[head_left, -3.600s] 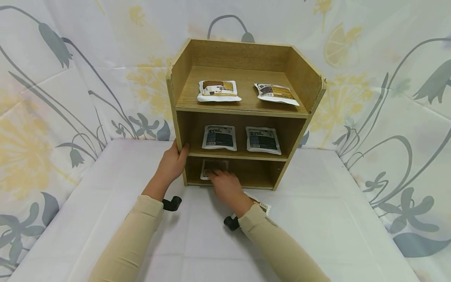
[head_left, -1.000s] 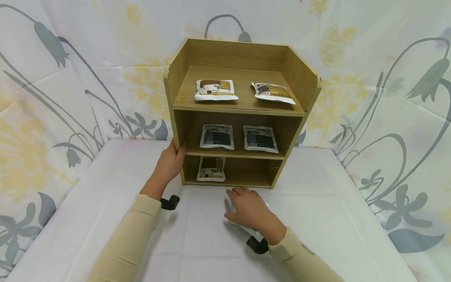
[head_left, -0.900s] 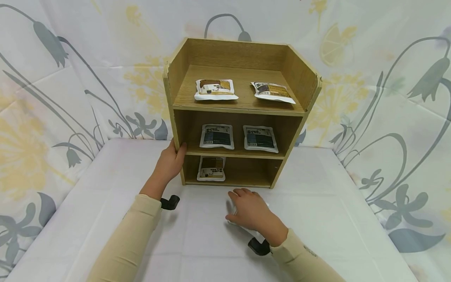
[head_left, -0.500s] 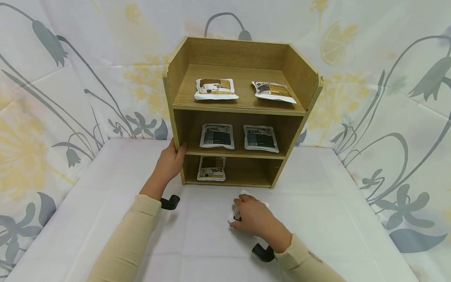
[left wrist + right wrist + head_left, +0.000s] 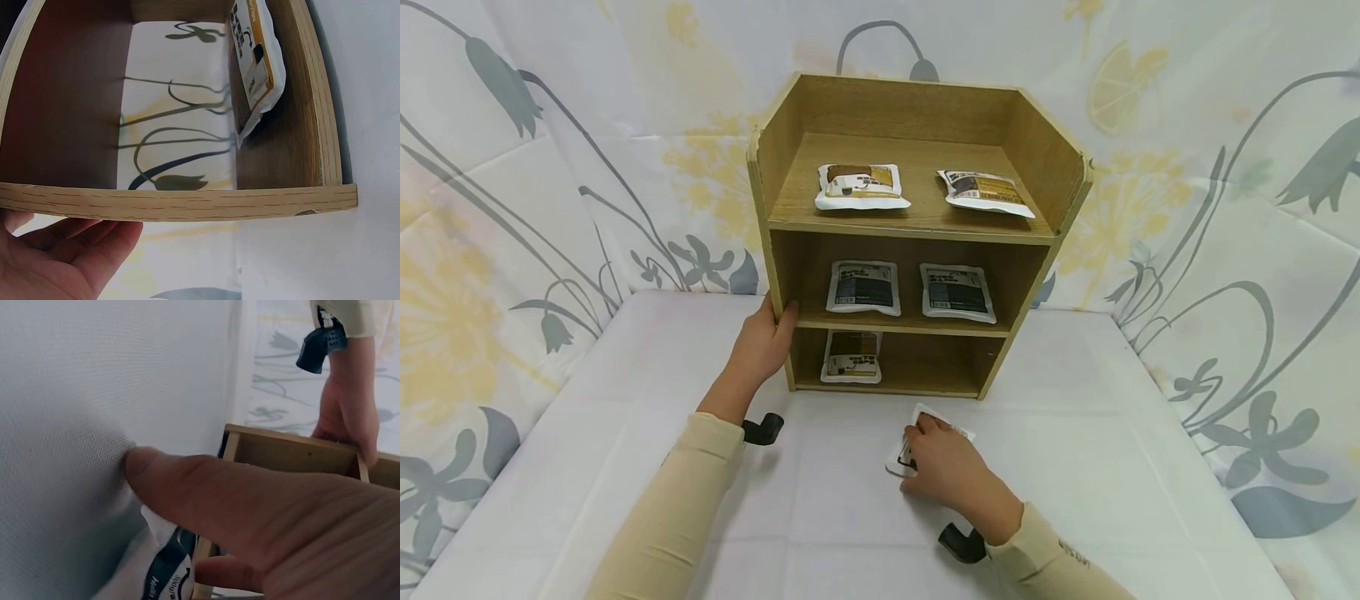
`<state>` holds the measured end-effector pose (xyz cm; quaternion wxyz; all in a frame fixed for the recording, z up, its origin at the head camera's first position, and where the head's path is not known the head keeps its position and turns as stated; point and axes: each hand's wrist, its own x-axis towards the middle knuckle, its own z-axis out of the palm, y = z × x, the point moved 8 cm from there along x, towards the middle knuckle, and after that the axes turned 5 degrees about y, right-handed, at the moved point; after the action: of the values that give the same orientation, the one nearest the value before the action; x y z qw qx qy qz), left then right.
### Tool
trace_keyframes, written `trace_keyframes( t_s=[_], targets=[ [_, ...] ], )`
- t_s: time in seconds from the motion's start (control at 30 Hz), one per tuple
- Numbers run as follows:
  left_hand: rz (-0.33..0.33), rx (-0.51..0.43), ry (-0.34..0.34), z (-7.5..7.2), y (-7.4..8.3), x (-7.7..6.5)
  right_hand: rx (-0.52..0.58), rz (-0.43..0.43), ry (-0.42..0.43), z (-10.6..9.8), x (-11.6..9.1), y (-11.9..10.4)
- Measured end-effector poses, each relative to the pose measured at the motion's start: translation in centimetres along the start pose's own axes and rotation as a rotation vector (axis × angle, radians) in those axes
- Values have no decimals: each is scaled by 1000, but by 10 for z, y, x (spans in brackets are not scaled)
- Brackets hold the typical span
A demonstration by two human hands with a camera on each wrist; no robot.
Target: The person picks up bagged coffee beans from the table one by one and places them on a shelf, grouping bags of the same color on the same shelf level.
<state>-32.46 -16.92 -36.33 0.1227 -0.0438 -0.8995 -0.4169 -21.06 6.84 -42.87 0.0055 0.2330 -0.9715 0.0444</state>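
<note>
A small three-level wooden shelf (image 5: 895, 236) stands at the back of the table. My left hand (image 5: 762, 348) grips its left side panel at the middle board, thumb in front and fingers along the outside; the left wrist view shows those fingers (image 5: 112, 247) against the panel. A white sealed packet with a dark label (image 5: 904, 456) lies on the table before the shelf, partly hidden under my right hand (image 5: 951, 467). Its fingers reach over the packet. In the right wrist view the thumb (image 5: 181, 481) touches the tablecloth beside the packet (image 5: 164, 569).
Two packets, one left (image 5: 861, 186) and one right (image 5: 988, 193), lie on the top board. Two dark-labelled packets, left (image 5: 863, 287) and right (image 5: 957, 292), lie on the middle one. A brown-labelled packet (image 5: 852, 357) is at the bottom left. Patterned cloth (image 5: 550, 208) hangs behind.
My right hand has left the bottom-left packet and come over the packet on the table. Over the last second it has shifted slightly right and nearer me. My left hand stays on the shelf.
</note>
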Motion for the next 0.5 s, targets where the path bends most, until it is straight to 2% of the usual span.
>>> trace_keyframes(
  t_s=[0.17,0.5],
  targets=[
    [0,2,0,0,0,0,13,-33,35,-1,-1,0],
    [-5,-7,-5,0,0,0,82,-94,19,-4,-3,0]
  ],
)
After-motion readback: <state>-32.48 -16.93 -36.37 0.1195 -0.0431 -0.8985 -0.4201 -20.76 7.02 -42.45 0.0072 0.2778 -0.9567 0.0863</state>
